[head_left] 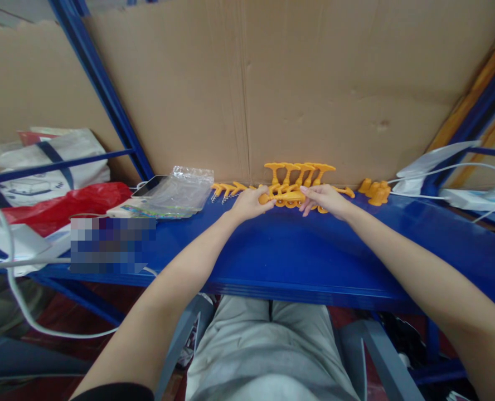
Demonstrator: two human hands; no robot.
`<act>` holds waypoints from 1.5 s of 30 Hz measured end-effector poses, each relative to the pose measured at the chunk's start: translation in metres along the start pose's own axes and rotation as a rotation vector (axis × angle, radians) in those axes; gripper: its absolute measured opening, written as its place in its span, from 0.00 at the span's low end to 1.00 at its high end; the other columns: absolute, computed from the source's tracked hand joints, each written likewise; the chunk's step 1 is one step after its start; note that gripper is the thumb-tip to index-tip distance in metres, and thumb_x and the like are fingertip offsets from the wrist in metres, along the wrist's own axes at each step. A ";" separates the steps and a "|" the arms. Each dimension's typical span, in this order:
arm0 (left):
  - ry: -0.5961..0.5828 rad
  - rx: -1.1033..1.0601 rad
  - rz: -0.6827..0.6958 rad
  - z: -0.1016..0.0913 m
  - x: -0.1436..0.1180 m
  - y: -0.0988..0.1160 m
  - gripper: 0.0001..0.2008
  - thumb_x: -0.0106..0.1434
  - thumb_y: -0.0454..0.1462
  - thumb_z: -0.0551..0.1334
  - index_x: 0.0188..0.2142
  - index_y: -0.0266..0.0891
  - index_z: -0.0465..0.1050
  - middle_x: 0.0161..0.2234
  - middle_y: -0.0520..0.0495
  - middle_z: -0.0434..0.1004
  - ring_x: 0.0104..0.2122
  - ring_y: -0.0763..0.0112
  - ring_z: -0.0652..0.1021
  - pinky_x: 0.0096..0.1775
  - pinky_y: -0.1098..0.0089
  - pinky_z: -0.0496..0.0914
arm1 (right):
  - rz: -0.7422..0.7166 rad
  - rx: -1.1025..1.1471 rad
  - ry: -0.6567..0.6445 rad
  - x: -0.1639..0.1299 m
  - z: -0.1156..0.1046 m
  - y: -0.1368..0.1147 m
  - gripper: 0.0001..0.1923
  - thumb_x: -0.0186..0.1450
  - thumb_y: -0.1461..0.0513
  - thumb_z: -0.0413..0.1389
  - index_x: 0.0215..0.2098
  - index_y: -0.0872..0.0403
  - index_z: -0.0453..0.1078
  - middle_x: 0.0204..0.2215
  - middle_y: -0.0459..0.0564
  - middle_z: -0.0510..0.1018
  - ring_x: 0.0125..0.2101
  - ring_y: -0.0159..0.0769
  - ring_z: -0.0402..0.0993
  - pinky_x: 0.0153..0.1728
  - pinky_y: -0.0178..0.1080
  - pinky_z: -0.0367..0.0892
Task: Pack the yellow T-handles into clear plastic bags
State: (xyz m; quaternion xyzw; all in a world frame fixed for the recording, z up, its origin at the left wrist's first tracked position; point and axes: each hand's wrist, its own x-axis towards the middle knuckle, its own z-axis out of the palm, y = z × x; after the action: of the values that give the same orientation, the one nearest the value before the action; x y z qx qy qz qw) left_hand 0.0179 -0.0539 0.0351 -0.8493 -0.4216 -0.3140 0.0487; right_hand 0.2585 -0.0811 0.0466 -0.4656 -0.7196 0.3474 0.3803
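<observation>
My left hand point(250, 205) is closed around the round-ended left side of an orange-yellow plastic part point(291, 196), held level just above the blue table. At the part's right end, the thumb and forefinger of my right hand point(326, 201) pinch it, with the other fingers curled loosely below. Right behind and beneath lie several more orange pieces, some with round ends point(291, 204), partly hidden by my hands. T-shaped orange pieces point(301, 171) lean in a row against the cardboard. Left of my left hand, orange pieces with metal coils point(226, 191) lie in a line.
Small orange caps point(375, 191) stand at the right. Clear plastic bags point(178, 192) and a dark-screened device point(151, 186) lie to the left, near a red bag point(72, 206) and a white cable point(17, 295). A cardboard wall point(247, 89) closes off the back of the blue table point(268, 262).
</observation>
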 end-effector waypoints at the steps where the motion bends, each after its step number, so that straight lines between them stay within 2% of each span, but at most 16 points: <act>1: 0.002 0.000 0.001 0.000 0.000 0.000 0.12 0.60 0.46 0.60 0.34 0.40 0.71 0.24 0.51 0.73 0.25 0.68 0.74 0.29 0.71 0.60 | 0.011 0.006 0.004 0.000 0.001 0.000 0.27 0.64 0.42 0.51 0.23 0.55 0.65 0.26 0.58 0.81 0.21 0.36 0.78 0.27 0.37 0.74; 3: -0.001 -0.010 -0.002 0.000 0.001 0.000 0.11 0.60 0.46 0.60 0.32 0.39 0.70 0.23 0.51 0.73 0.25 0.68 0.73 0.29 0.71 0.60 | 0.024 0.008 0.006 0.000 0.001 0.000 0.25 0.66 0.44 0.50 0.25 0.56 0.66 0.27 0.59 0.81 0.21 0.36 0.78 0.28 0.37 0.74; 6: -0.015 -0.040 -0.015 -0.001 0.002 -0.001 0.12 0.61 0.45 0.59 0.30 0.39 0.69 0.22 0.51 0.72 0.25 0.69 0.73 0.28 0.72 0.60 | -0.009 -0.013 -0.014 0.000 -0.002 -0.001 0.19 0.65 0.48 0.56 0.38 0.57 0.68 0.29 0.56 0.82 0.23 0.35 0.78 0.29 0.38 0.74; 9: -0.037 -0.078 -0.017 -0.003 0.002 0.001 0.11 0.61 0.45 0.59 0.30 0.39 0.70 0.22 0.51 0.73 0.25 0.68 0.74 0.29 0.72 0.61 | -0.080 -0.040 -0.030 -0.001 -0.005 -0.002 0.22 0.61 0.51 0.62 0.46 0.56 0.66 0.28 0.52 0.81 0.23 0.34 0.78 0.29 0.38 0.73; 12: -0.039 -0.090 -0.012 -0.005 0.000 0.005 0.11 0.61 0.45 0.60 0.32 0.39 0.71 0.22 0.51 0.74 0.25 0.68 0.74 0.30 0.72 0.62 | -0.074 -0.043 -0.040 -0.004 -0.006 -0.005 0.20 0.61 0.46 0.59 0.35 0.55 0.68 0.22 0.50 0.79 0.19 0.32 0.75 0.24 0.35 0.71; 15: -0.023 -0.075 -0.007 -0.005 -0.001 0.008 0.12 0.61 0.45 0.60 0.32 0.39 0.71 0.22 0.51 0.74 0.25 0.68 0.74 0.31 0.71 0.62 | -0.019 -0.035 -0.026 -0.006 -0.003 -0.008 0.25 0.63 0.43 0.55 0.23 0.55 0.66 0.17 0.50 0.76 0.15 0.30 0.71 0.20 0.33 0.68; 19: -0.025 -0.069 -0.020 -0.002 0.001 0.007 0.12 0.61 0.46 0.60 0.31 0.39 0.72 0.22 0.50 0.74 0.25 0.68 0.73 0.31 0.71 0.62 | 0.082 -0.040 0.019 -0.005 0.000 -0.009 0.27 0.65 0.45 0.53 0.20 0.56 0.66 0.16 0.50 0.74 0.14 0.28 0.69 0.18 0.32 0.65; 21: -0.024 -0.087 -0.028 -0.001 0.002 0.005 0.12 0.61 0.46 0.60 0.31 0.38 0.72 0.22 0.50 0.74 0.25 0.69 0.73 0.30 0.71 0.62 | 0.090 -0.039 0.020 -0.003 -0.001 -0.006 0.22 0.65 0.47 0.55 0.25 0.57 0.70 0.22 0.52 0.78 0.16 0.28 0.71 0.18 0.32 0.65; 23: -0.028 -0.115 -0.034 0.000 0.003 0.003 0.13 0.60 0.45 0.60 0.30 0.38 0.72 0.22 0.51 0.73 0.25 0.69 0.73 0.29 0.72 0.61 | 0.052 -0.004 0.024 0.000 -0.004 -0.003 0.17 0.61 0.51 0.62 0.38 0.56 0.73 0.30 0.52 0.81 0.20 0.29 0.74 0.21 0.32 0.67; 26: -0.041 -0.152 -0.036 -0.001 0.003 0.003 0.12 0.60 0.45 0.60 0.29 0.38 0.71 0.22 0.51 0.73 0.24 0.70 0.73 0.29 0.72 0.59 | -0.015 0.049 0.025 0.002 -0.008 0.003 0.27 0.54 0.56 0.68 0.50 0.54 0.70 0.32 0.49 0.81 0.22 0.30 0.75 0.24 0.33 0.69; 28: -0.044 -0.163 -0.032 -0.002 0.002 0.003 0.12 0.60 0.44 0.60 0.29 0.37 0.71 0.22 0.51 0.73 0.24 0.71 0.72 0.29 0.72 0.59 | -0.044 0.060 0.010 0.002 -0.010 0.004 0.26 0.53 0.55 0.68 0.47 0.55 0.70 0.28 0.47 0.80 0.20 0.29 0.73 0.24 0.33 0.69; 31: -0.031 -0.149 -0.017 -0.003 0.001 0.004 0.13 0.60 0.45 0.60 0.29 0.38 0.71 0.22 0.51 0.72 0.24 0.71 0.71 0.29 0.72 0.59 | -0.075 0.051 0.001 -0.001 -0.009 0.000 0.20 0.55 0.49 0.65 0.34 0.56 0.73 0.22 0.47 0.79 0.18 0.27 0.71 0.22 0.32 0.66; 33: -0.017 -0.121 -0.008 -0.002 0.000 0.005 0.14 0.60 0.46 0.60 0.29 0.38 0.71 0.22 0.51 0.72 0.24 0.71 0.71 0.29 0.72 0.59 | -0.060 0.037 0.003 -0.003 -0.007 -0.003 0.23 0.58 0.45 0.61 0.24 0.57 0.71 0.19 0.48 0.77 0.16 0.27 0.69 0.21 0.31 0.65; 35: -0.017 -0.092 -0.005 -0.002 0.000 0.006 0.14 0.60 0.47 0.60 0.29 0.38 0.71 0.21 0.51 0.72 0.24 0.70 0.71 0.29 0.72 0.59 | -0.003 0.032 0.012 -0.004 -0.003 -0.005 0.27 0.60 0.42 0.57 0.19 0.57 0.68 0.15 0.49 0.74 0.14 0.27 0.67 0.19 0.31 0.63; 39: -0.043 -0.067 -0.009 -0.002 0.001 0.006 0.14 0.61 0.47 0.59 0.30 0.38 0.72 0.22 0.50 0.73 0.25 0.69 0.73 0.30 0.72 0.60 | 0.125 0.051 0.054 -0.004 0.005 -0.008 0.28 0.63 0.43 0.55 0.20 0.57 0.68 0.12 0.49 0.72 0.12 0.27 0.65 0.15 0.31 0.61; 45: -0.042 -0.046 -0.017 -0.001 0.001 0.006 0.15 0.61 0.48 0.59 0.30 0.38 0.72 0.22 0.51 0.73 0.24 0.70 0.72 0.29 0.72 0.60 | 0.185 0.052 0.074 -0.005 0.008 -0.011 0.27 0.66 0.46 0.52 0.20 0.57 0.69 0.11 0.48 0.71 0.11 0.26 0.65 0.15 0.30 0.60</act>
State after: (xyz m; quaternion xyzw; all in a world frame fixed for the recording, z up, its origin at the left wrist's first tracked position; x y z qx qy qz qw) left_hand 0.0222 -0.0572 0.0379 -0.8530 -0.4224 -0.3061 0.0177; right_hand 0.2488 -0.0900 0.0510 -0.5324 -0.6498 0.3821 0.3851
